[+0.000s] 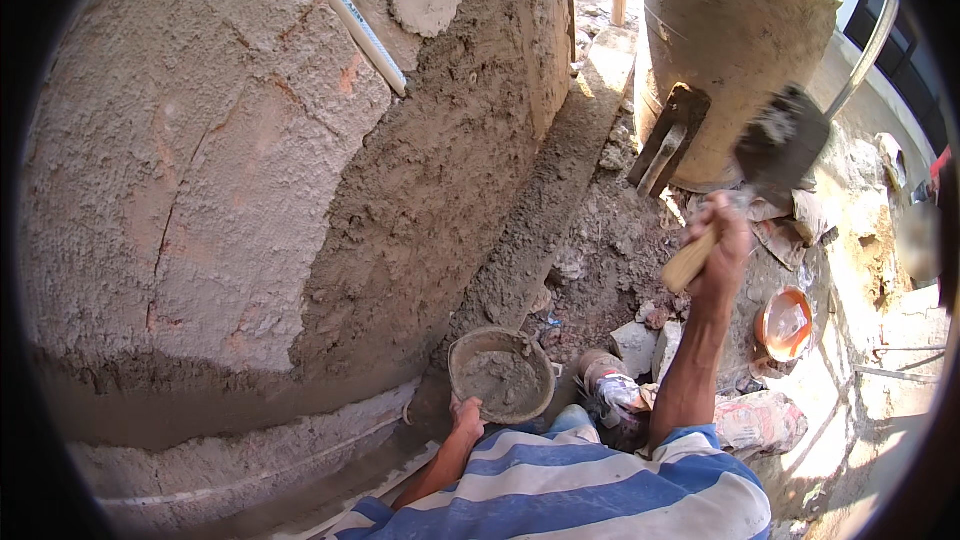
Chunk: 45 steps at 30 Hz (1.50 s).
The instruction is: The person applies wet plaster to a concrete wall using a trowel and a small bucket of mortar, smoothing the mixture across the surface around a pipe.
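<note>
My right hand (722, 240) is closed around the wooden handle of a trowel (785, 140), raised out to the right. Its dark blade, smeared by motion, carries some grey mortar. Low in front of me, my left hand (467, 418) grips the near-left rim of a round mortar bucket (545, 402). Wet grey mortar (500, 380) lies inside it. To the left stands a wall with dark fresh plaster (420, 180) beside an older, paler, cracked patch (200, 160).
A plastering float (668, 143) leans against a large tan rounded block (735, 50). An orange bowl (785, 324) sits at right, near a crumpled bag (765, 423). Rubble (625, 265) covers the ground. A white pipe (350, 20) runs down the wall; a mortar-covered plank (545, 205) lies along its foot.
</note>
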Motion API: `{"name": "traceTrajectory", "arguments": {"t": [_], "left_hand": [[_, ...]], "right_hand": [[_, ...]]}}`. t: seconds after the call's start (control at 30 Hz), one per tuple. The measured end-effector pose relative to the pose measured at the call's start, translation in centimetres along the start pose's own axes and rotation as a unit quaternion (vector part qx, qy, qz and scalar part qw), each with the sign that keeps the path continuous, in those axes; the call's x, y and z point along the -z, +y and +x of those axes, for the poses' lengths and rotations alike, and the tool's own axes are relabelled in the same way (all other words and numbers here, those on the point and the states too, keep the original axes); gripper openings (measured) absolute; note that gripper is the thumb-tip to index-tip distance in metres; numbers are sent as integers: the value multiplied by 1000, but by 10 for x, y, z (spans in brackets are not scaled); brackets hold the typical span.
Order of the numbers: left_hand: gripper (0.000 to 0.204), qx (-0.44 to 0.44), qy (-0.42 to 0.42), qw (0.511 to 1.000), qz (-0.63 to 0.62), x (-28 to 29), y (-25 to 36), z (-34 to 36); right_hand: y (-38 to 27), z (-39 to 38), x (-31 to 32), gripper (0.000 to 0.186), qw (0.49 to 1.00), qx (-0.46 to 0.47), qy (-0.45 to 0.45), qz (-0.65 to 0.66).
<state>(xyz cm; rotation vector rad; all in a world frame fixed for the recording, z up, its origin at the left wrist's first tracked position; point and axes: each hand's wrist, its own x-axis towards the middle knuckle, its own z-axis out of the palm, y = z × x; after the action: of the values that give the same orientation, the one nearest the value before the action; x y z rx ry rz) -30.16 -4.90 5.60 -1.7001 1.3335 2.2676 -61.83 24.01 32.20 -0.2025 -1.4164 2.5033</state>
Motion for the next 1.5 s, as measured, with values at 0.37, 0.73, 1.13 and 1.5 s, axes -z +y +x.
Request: {"name": "traceTrajectory", "arguments": {"t": [0.37,0.73,1.13,1.5], "left_hand": [[67,23,59,998,9,5,-16,-15],[56,-211,38,969,123,-20,-14,-79],[60,-400,-95,871,270,-31,-36,-151],[61,-348,-138,912,168,-31,-68,-171]], "right_hand": [[235,-77,-141,22,893,119,-184,-394],[146,-157,116,34,474,-108,-571,-661],[120,-263,142,22,564,-412,-554,-453],[51,-186,189,22,454,100,-560,-686]]}}
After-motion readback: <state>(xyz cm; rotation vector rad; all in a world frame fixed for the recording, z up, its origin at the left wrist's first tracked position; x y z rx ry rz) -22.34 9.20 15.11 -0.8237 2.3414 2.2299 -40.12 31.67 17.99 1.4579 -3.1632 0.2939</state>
